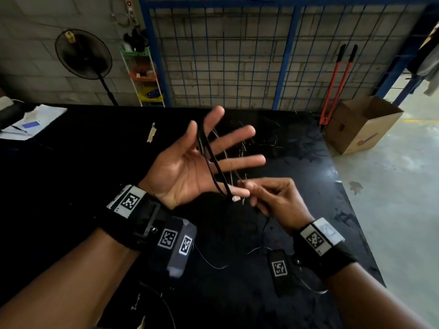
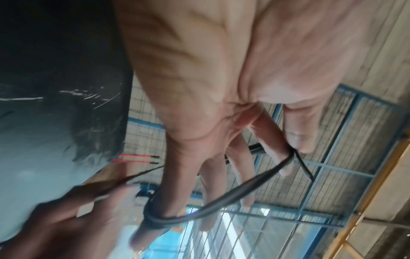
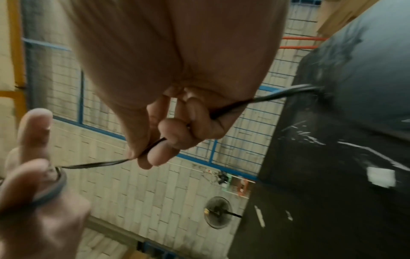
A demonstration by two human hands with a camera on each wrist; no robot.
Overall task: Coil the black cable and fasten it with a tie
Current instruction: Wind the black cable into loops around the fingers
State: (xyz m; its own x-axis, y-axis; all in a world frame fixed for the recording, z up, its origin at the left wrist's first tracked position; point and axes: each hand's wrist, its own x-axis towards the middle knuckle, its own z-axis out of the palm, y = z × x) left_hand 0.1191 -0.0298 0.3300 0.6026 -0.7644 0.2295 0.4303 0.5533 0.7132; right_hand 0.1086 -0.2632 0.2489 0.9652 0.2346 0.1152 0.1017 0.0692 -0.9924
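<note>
We see the black cable [image 1: 212, 160] looped around the left hand [image 1: 187, 165], running from the index finger down across the palm side to the little finger [image 1: 235, 192], a few turns stacked together. Left fingers are spread wide and straight, palm up, held above the black table [image 1: 95, 148]. In the left wrist view the cable [image 2: 224, 199] wraps the little finger and hooks over the index finger near the thumb tip.

Right hand [image 1: 273, 200] sits just beside the left little finger, thumb and index fingertips pinching the cable, other fingers curled. In the right wrist view the cable [image 3: 106, 163] passes through that pinch and trails out behind the palm toward the table.

We can't make out a tie.

Containers: open cardboard box [image 1: 363, 124] on the floor beyond the right fingers, contents not visible. A small shelf rack [image 1: 145, 77] against the wall beyond the left fingertips holds a few small items, too small to tell. Orange-handled bolt cutters [image 1: 337, 84] lean by the box; a fan [image 1: 83, 54] stands to the left.
</note>
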